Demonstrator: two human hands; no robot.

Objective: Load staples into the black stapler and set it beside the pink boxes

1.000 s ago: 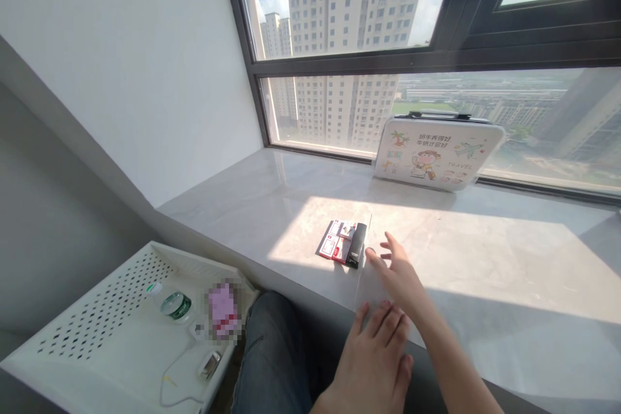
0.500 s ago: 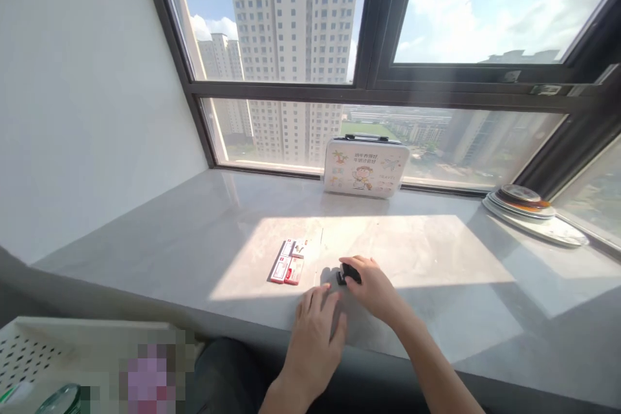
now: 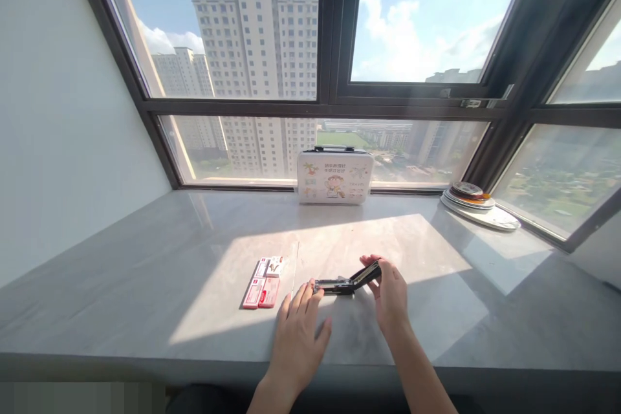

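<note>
A black stapler (image 3: pixel 338 286) lies on the sill, its top arm swung far open to the right. My right hand (image 3: pixel 392 291) grips that raised arm between thumb and fingers. At the left end of the stapler's base rest the fingertips of my left hand (image 3: pixel 299 326); its fingers are stretched out and the thumb stands apart. Several small red-and-white boxes (image 3: pixel 262 288) sit together to the left of both hands. One of them shows a picture of staples.
A white case (image 3: pixel 336 181) with cartoon prints leans against the window (image 3: pixel 242 152) at the back. Stacked plates (image 3: pixel 480 213) stand in the far right corner of the pale marble sill (image 3: pixel 233 239). A wall (image 3: pixel 72 142) bounds the left side.
My right hand has moved right and swung the stapler open. My left fingers have come onto its base. The camera's view has turned slightly to the right.
</note>
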